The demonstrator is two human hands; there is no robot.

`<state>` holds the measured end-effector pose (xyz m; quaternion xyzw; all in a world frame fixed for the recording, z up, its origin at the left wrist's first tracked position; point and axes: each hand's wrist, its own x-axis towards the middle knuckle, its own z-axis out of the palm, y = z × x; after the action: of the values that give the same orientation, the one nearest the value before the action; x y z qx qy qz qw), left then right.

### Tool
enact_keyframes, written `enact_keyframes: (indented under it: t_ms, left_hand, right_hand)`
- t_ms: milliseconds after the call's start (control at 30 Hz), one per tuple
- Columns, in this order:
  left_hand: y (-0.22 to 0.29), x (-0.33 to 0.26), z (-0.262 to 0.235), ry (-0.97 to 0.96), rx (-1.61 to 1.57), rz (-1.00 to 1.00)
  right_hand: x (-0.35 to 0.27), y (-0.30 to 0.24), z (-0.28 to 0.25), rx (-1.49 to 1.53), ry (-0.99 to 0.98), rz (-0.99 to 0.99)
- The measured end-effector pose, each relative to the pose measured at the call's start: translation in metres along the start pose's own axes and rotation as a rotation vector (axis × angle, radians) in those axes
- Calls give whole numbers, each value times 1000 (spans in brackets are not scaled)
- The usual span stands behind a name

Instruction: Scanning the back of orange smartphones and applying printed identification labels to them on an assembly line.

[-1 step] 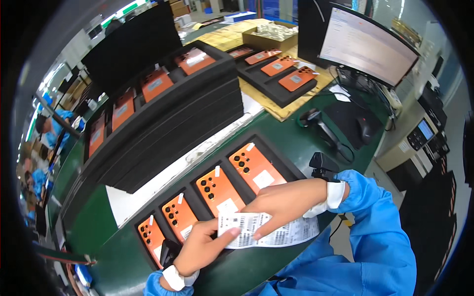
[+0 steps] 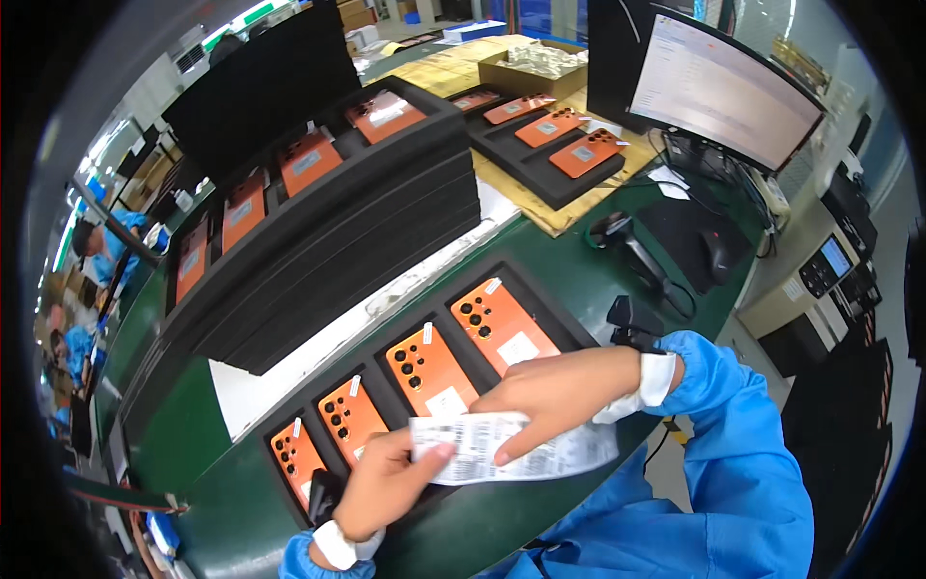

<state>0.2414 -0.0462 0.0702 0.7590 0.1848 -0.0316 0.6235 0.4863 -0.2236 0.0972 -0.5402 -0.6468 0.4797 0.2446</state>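
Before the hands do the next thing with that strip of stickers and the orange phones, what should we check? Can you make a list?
1. Both hands hold the white label strip: ok. The left hand pinches its left end, the right hand presses on top.
2. Strip is flat, not crumpled: ok, it lies stretched between the hands.
3. Four orange phones sit in the slots of the black foam tray: ok, each is in its own slot.
4. Phones already have a white label: the two on the right do; the other two cannot tell, the hands cover part of them.
5. A label is peeled loose on a finger: cannot tell.
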Motion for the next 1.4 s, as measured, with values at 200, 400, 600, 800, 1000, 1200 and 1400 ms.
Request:
enact_keyframes:
  t_ms: [200,400,600,800,1000,1200,1400]
  left_hand:
    - [-32,-47,-51,500,-122,-104]
    - [21,2,-30,676,607,480]
    - [55,77,-4,-83,765,393]
    - [54,79,5,10,711,272]
    - [61,79,10,14,750,252]
    - [53,79,19,118,884,483]
    - [56,78,16,238,945,566]
  right_hand:
    - [-21,32,-22,-200,201,-2]
    - [-11,44,-22,-303,234,31]
    - [-11,33,-19,-311,289,-3]
    - [-3,26,-14,-244,477,-21]
    - [3,36,-10,-379,628,-129]
    - [5,39,-15,-371,593,-50]
    - [-18,40,-26,-6,568,-7]
